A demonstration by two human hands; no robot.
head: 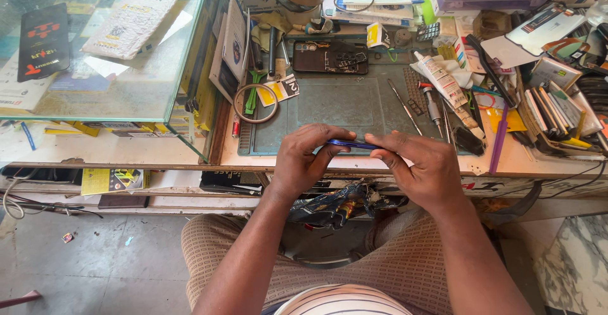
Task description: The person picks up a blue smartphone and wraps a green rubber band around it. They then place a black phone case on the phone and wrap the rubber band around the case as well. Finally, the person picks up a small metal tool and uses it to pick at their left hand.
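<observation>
Blue phone pinched edgewise between left hand and right hand

Both forearms rise from the lower edge of the view, over the person's lap, and converge toward the front edge of the surface, the left from the lower left and the right from the lower right. The left hand sits at that edge with its back turned up and wrist slightly bent; its fingers curl over the top while the thumb presses from below. The right hand mirrors it just to the right, knuckles up, fingers arched inward and pinched toward the left hand's. The fingertips of the two hands nearly meet above the edge, both closed in a pinch.
</observation>
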